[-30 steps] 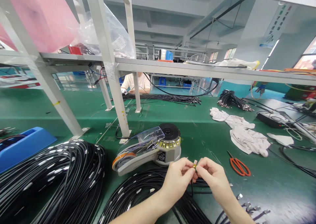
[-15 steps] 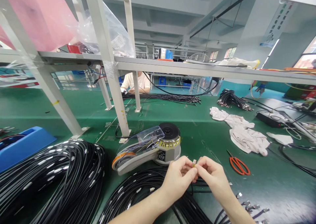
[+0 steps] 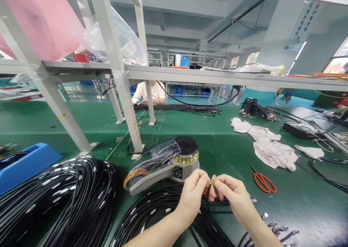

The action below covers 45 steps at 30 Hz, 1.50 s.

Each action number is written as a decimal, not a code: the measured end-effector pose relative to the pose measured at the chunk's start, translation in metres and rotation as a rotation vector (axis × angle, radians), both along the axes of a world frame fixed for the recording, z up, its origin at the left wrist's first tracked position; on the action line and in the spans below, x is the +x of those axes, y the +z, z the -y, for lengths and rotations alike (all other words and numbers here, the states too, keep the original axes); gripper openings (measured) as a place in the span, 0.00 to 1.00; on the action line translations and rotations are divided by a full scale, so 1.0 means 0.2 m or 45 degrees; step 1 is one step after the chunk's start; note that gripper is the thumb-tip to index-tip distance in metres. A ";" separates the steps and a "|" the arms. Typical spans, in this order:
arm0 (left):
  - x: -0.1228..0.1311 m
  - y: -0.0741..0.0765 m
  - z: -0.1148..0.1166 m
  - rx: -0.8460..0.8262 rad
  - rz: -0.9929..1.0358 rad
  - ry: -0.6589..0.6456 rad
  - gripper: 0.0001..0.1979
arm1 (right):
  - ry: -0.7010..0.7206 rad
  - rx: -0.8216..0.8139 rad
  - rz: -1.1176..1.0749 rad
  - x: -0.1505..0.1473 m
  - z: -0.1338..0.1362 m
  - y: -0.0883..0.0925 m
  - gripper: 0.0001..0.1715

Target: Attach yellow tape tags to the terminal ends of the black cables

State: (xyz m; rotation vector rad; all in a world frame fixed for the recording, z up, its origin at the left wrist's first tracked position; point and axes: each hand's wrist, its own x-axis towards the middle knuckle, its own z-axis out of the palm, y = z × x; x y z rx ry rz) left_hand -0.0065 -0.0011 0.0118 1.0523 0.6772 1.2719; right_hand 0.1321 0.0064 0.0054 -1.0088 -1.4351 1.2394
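In front of me, both hands meet at the end of a black cable (image 3: 208, 200). The cable carries a small metal connector (image 3: 214, 177) with a bit of yellow tape on it. My right hand (image 3: 236, 193) is closed, pinching the taped connector between thumb and fingers. Pressed together at the cable just left of the connector are the fingers of my left hand (image 3: 192, 193); their exact hold is partly hidden. Behind my left hand stands a round tape dispenser (image 3: 178, 163) with yellow tape pieces around its black-topped wheel.
Coiled black cables lie at left (image 3: 78, 189) and below my hands (image 3: 146, 212). Orange-handled scissors (image 3: 263, 181) and white cloths (image 3: 274, 152) are on the right. Metal cable ends (image 3: 280, 229) sit at lower right. A shelf post (image 3: 127, 105) rises behind the dispenser. Across the bench sits a person (image 3: 149, 91).
My left fingers have shifted slightly left and up, away from the connector's tip. The connector now tilts, and more yellow tape and black cable show.
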 end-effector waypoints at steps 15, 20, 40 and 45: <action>0.00 -0.01 -0.02 -0.212 -0.084 0.034 0.07 | -0.038 -0.210 -0.201 0.04 -0.04 -0.06 0.16; 0.00 0.00 -0.02 -0.194 -0.117 0.079 0.07 | 0.062 -0.149 -0.322 0.02 -0.02 -0.02 0.18; 0.05 -0.07 -0.01 -0.292 0.173 -0.041 0.11 | 0.007 -0.032 -0.080 0.00 -0.04 -0.07 0.14; 0.06 -0.08 0.00 -0.300 0.263 -0.061 0.10 | -0.017 -0.025 -0.083 -0.01 -0.04 -0.06 0.15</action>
